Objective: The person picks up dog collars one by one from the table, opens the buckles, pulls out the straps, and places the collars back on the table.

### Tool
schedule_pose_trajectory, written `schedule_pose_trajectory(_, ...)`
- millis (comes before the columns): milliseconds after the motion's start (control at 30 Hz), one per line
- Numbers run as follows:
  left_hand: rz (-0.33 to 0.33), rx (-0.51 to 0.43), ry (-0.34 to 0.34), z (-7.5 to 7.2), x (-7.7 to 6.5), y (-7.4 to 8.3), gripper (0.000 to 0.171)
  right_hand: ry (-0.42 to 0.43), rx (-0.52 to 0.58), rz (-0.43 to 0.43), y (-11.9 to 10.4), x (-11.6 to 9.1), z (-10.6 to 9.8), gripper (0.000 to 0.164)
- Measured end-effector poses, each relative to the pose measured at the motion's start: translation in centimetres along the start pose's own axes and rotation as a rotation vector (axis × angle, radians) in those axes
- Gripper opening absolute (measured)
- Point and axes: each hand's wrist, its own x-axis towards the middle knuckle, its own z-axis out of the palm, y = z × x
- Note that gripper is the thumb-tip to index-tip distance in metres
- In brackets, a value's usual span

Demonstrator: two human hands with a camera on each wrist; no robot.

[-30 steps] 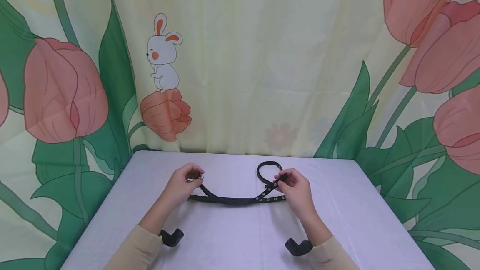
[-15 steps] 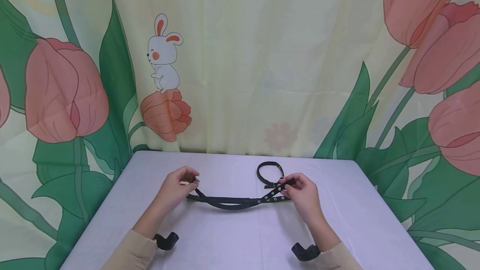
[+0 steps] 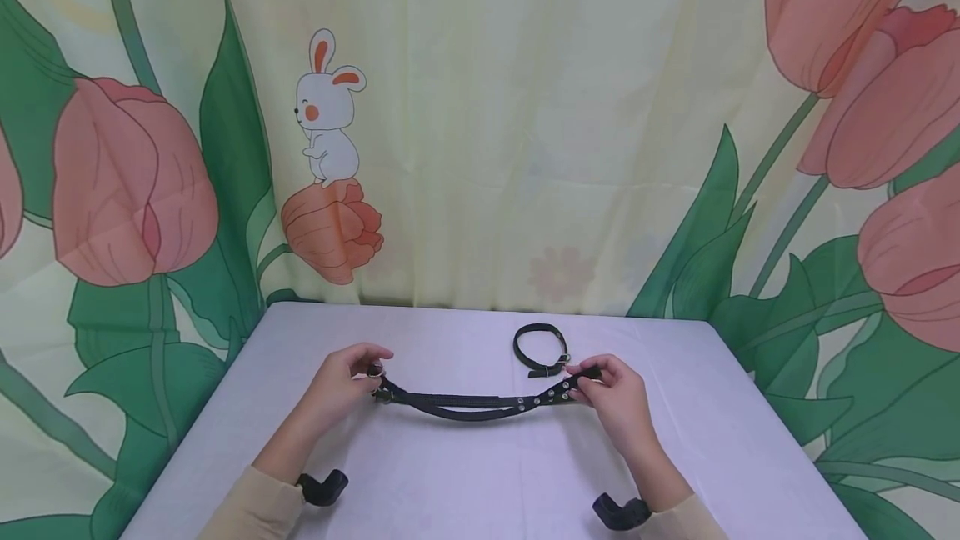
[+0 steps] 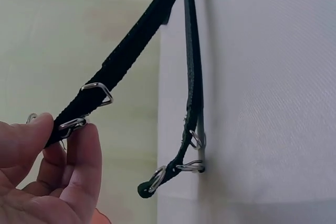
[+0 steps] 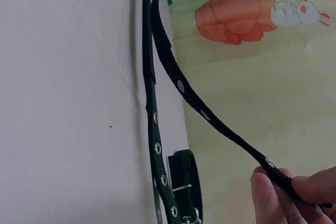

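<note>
My left hand (image 3: 341, 377) pinches the buckle end of a black collar (image 3: 468, 416), where metal rings show in the left wrist view. The tip at the other end, past the eyelets, is pinched between the thumb and fingers of my right hand (image 3: 621, 398). Between the hands this collar sags in a shallow curve. Lying stretched out on the table, close behind it, is a second black collar (image 4: 193, 51) with its own eyelets (image 5: 158, 149) and metal rings (image 4: 156, 179). In the head view the two straps partly overlap.
A third black collar (image 3: 517, 347), closed into a loop, lies behind my right hand. White cloth covers the table (image 3: 450, 482). A curtain (image 3: 480, 107) printed with tulips and a rabbit hangs behind the far edge. Black wrist-camera mounts (image 3: 322, 487) sit at both wrists.
My hands have moved apart and lower, the left going left and the right going right. The held collar has come down nearer the one on the table.
</note>
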Motion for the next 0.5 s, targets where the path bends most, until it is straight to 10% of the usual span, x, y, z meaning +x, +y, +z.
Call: schedule_pose_trajectory(500,-0.038,0.036,0.067,-0.65,-0.27,-1.08,0.026,0.015,0.043,0.039,0.79,-0.09,-0.99,0.024)
